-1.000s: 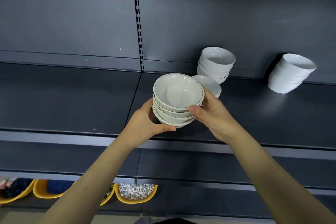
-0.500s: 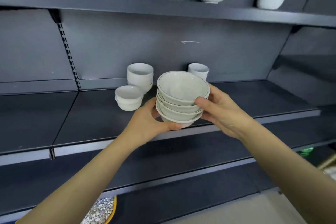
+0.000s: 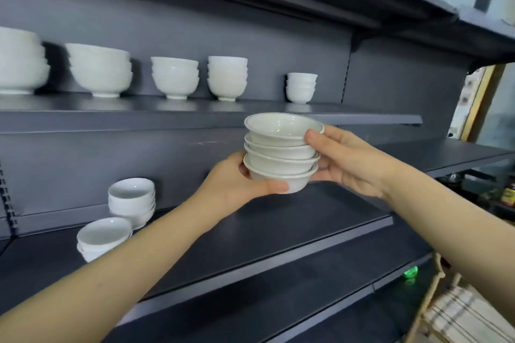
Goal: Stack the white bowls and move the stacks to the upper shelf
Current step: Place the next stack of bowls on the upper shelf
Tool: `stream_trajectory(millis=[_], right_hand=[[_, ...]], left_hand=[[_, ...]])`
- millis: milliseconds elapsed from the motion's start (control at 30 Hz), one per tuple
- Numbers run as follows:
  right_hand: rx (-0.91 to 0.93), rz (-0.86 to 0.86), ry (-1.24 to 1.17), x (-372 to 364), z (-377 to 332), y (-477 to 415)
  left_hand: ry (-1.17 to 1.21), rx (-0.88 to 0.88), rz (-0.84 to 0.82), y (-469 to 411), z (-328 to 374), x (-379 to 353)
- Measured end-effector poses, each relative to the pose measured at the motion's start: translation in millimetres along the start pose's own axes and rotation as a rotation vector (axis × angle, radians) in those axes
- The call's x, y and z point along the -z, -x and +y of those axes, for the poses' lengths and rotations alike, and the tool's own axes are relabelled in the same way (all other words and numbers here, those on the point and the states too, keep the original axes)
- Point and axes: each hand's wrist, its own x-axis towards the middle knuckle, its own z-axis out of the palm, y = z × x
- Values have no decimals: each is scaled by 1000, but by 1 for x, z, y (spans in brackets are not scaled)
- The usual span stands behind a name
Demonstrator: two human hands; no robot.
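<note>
We see the upper shelf [image 3: 83, 117] carrying a row of white bowl stacks [image 3: 175, 78] along its back, from the left edge to past the middle. The lower shelf [image 3: 278, 231] bears two stacks [image 3: 131, 198] near its left end. We hold a stack of four bowls [image 3: 281, 153] in the air just before the upper shelf's front edge. Our right hand [image 3: 348, 164] grips its side, fingers [image 3: 331, 131] curled round it, and our left hand [image 3: 237, 186] clasps its base.

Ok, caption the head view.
Left hand and right hand hold stacked white ceramic bowls near the dark metal upper shelf.
</note>
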Motion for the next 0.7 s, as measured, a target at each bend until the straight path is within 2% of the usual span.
stream_trajectory(millis=[333, 567, 700], right_hand=[[119, 126, 137, 92, -56, -79], [135, 143, 158, 159, -60, -119], [117, 145, 157, 199, -40, -141]], left_hand=[[-37, -202, -134, -140, 65, 1], [-55, -168, -247, -222, 82, -24], [-147, -161, -297, -266, 79, -47]])
